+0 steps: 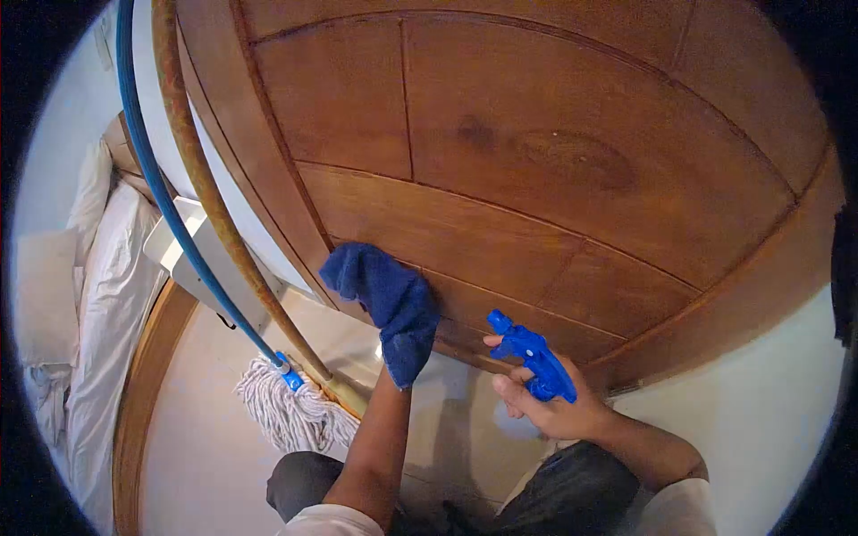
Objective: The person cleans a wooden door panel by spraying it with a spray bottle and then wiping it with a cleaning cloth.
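Observation:
My left hand (pixel 391 382) is draped in a dark blue cloth (pixel 402 313), which hides most of its fingers. It holds the cloth against the lower part of a brown wooden door (pixel 500 232), near the door's left edge. Lower right, my right hand (pixel 545 404) grips a spray bottle by its blue trigger head (pixel 536 357). The nozzle points up and left toward the door, with a finger in front by the trigger. The bottle's body is mostly hidden behind the hand.
To the left, a mop with a blue handle (pixel 170 201) and white string head (pixel 290 406) leans beside a brown patterned pole (pixel 214 201). Behind them stands a white plastic object (pixel 192 228). A bed with a white sheet (pixel 112 268) and wooden frame (pixel 147 384) is farther left.

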The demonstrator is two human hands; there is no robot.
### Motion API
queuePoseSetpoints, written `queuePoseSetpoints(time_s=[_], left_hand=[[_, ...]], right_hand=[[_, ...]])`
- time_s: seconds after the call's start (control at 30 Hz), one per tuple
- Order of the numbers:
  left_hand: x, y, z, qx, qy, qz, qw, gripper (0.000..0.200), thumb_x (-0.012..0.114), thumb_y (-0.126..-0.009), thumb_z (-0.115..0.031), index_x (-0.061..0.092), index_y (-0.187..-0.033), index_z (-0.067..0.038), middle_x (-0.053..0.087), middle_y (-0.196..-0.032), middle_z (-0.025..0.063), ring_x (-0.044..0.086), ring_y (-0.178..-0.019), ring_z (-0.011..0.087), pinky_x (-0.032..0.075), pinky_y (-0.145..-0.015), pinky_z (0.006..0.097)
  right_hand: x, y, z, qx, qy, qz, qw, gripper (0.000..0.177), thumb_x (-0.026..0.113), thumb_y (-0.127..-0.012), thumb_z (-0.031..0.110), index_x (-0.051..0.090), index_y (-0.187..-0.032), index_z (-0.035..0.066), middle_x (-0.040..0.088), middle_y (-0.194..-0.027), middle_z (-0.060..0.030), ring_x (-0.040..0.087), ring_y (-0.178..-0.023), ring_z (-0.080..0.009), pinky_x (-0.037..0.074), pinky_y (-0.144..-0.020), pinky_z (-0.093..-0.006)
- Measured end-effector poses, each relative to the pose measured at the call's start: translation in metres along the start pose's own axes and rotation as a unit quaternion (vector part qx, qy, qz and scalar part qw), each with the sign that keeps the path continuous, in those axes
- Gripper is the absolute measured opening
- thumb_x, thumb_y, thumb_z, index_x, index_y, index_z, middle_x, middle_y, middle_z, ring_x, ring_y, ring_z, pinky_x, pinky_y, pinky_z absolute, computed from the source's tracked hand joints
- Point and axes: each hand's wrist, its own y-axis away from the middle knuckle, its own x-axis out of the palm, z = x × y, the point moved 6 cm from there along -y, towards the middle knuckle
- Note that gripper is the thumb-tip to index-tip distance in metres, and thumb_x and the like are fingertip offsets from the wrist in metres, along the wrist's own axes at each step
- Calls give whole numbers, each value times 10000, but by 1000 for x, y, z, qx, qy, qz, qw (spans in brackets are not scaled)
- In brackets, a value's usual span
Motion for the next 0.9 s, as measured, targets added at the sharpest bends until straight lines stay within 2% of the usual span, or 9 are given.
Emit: queuePoseSetpoints(time_s=[0.3,0.5,0.67,0.73,0.8,0.87,0.9], left_hand=[[-1,54,17,-49,-1,-31,998,196,613,-950,-251,627,-1062,-90,608,-1014,177,533,-987,369,438,-914,423],[-8,16,12,-69,31,-63,995,224,624,-942,-255,633,-1083,-81,623,-1047,191,543,-1028,388,443,-954,436],[-35,-6,-35,-48,31,-2,998,248,633,-935,-259,639,-1100,-74,635,-1076,202,550,-1062,404,447,-986,447],[-47,-11,-71,-12,-9,38,999,258,637,-932,-260,641,-1107,-71,640,-1087,206,553,-1075,410,448,-999,451],[-52,-14,-95,68,-130,72,987,268,640,-929,-262,643,-1114,-68,644,-1098,211,556,-1089,416,450,-1012,455],[-36,-9,-94,161,-278,77,944,235,645,-928,-233,645,-1106,-79,635,-1075,187,561,-1065,389,458,-1001,439],[-6,-2,-73,136,-333,135,923,218,631,-939,-218,645,-1104,-77,631,-1078,166,564,-1063,360,461,-1001,424]], right_hand=[[4,1,1,-46,-1,0,999,475,673,-1009,233,518,-1441,109,602,-765,47,543,-651,-63,476,-630,-273],[4,2,-2,-22,0,25,999,462,669,-1012,252,527,-1428,110,597,-745,36,521,-635,-59,467,-602,-272],[2,-1,-3,-33,-15,19,999,458,671,-1011,249,531,-1428,123,569,-726,45,505,-614,-63,443,-567,-275],[-2,-3,-3,-26,-23,23,999,446,672,-1011,249,535,-1418,127,552,-719,51,498,-613,-58,437,-562,-273],[-2,-3,-4,-25,-24,23,999,421,671,-1012,250,545,-1394,128,536,-715,58,489,-615,-51,432,-562,-268],[-3,-4,4,-21,-15,25,999,385,671,-1012,249,555,-1358,125,527,-716,62,482,-618,-47,426,-562,-262],[-3,-4,6,-19,-9,26,999,367,671,-1012,248,560,-1339,124,522,-717,63,479,-620,-45,424,-563,-258]])
